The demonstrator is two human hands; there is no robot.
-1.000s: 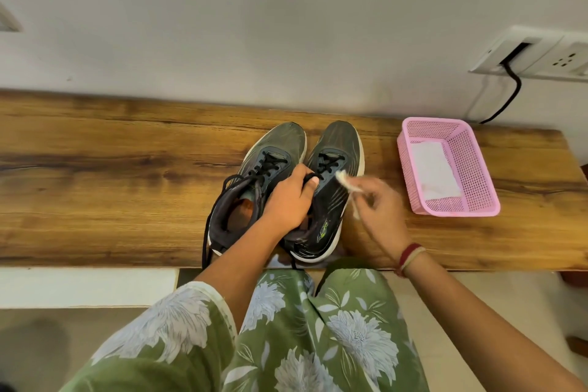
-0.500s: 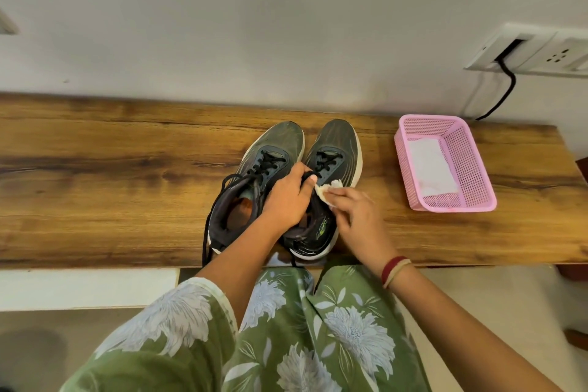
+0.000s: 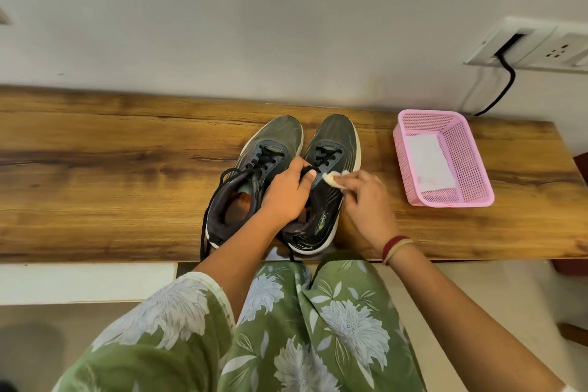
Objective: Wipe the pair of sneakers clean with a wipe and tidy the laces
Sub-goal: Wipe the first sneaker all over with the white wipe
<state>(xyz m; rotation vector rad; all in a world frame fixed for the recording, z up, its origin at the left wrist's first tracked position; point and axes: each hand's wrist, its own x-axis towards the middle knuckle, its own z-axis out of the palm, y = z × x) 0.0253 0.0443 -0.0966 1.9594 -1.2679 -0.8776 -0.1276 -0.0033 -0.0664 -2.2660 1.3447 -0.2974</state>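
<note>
Two dark grey sneakers with black laces and white soles stand side by side on a wooden bench (image 3: pixel 95 175), toes toward the wall. My left hand (image 3: pixel 286 194) grips the tongue and collar of the right sneaker (image 3: pixel 331 149). My right hand (image 3: pixel 366 197) pinches a small crumpled white wipe (image 3: pixel 332 180) against that sneaker's upper, just right of the laces. The left sneaker (image 3: pixel 270 143) stands free, its loose laces trailing over the bench's front edge.
A pink mesh basket (image 3: pixel 471 169) with a white wipe lying in it stands on the bench to the right of the shoes. A wall socket (image 3: pixel 537 44) with a black cable is above it. My green floral clothing fills the foreground.
My right hand moved left from beside the right sneaker and brought the wipe onto its upper near the laces. My left hand kept its hold on the sneaker.
</note>
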